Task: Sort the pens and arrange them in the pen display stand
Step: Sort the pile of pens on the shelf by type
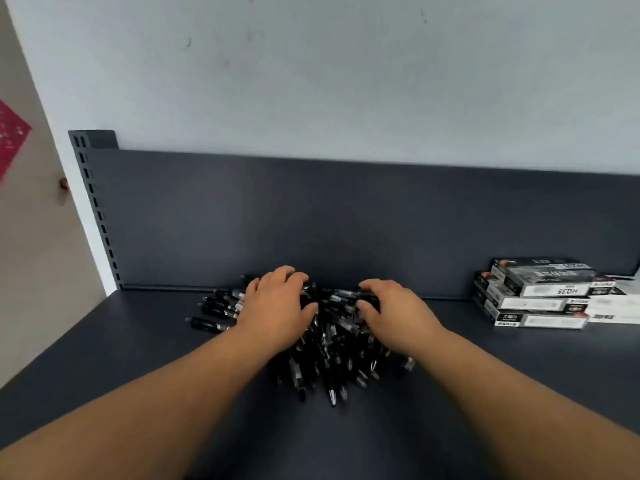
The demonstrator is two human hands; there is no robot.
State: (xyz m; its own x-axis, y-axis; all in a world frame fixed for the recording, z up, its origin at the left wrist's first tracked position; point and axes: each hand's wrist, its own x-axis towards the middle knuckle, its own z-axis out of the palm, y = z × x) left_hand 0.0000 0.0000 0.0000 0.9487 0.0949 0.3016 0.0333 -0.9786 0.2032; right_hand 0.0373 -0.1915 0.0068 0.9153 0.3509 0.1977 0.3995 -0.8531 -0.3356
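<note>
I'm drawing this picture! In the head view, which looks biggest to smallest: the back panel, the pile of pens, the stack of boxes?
1. back panel
2. pile of pens
3. stack of boxes, though the picture's edge cuts it off

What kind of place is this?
Probably a stationery shop or stockroom: a dark metal shelf with a slotted upright, a heap of black pens, and stacked pen boxes on the right.

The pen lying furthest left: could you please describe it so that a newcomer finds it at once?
On the dark shelf, find the heap of black pens in the middle. Left of the left hand a few pens lie sideways; the wanted pen is the nearest, leftmost one, slightly apart from the others.
</note>
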